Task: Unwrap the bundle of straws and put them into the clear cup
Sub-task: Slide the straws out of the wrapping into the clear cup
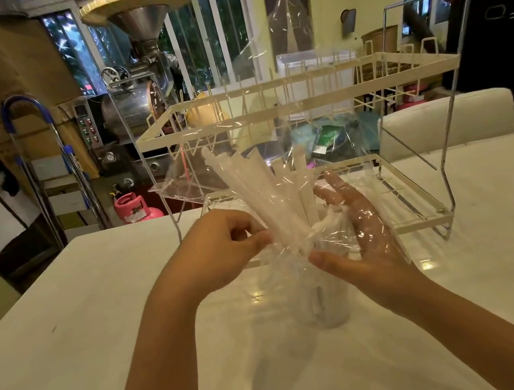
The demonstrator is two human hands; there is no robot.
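Note:
A bundle of white paper-wrapped straws (265, 193) stands fanned out over the clear cup (327, 299) on the white table, its lower ends down in the cup. A large sheet of clear plastic wrap (286, 93) billows up around and behind the straws. My left hand (220, 249) pinches the wrap and the bundle at its waist from the left. My right hand (359, 238) is spread flat against the right side, partly seen through the wrap, thumb pressing near the cup's rim. The cup's rim is hidden by plastic.
A two-tier wire dish rack (300, 97) stands just behind the cup, close to my hands. The white table (66, 331) stretches left, right and toward me. A white chair back (449, 123) and a pink gas bottle (134, 209) lie beyond the table.

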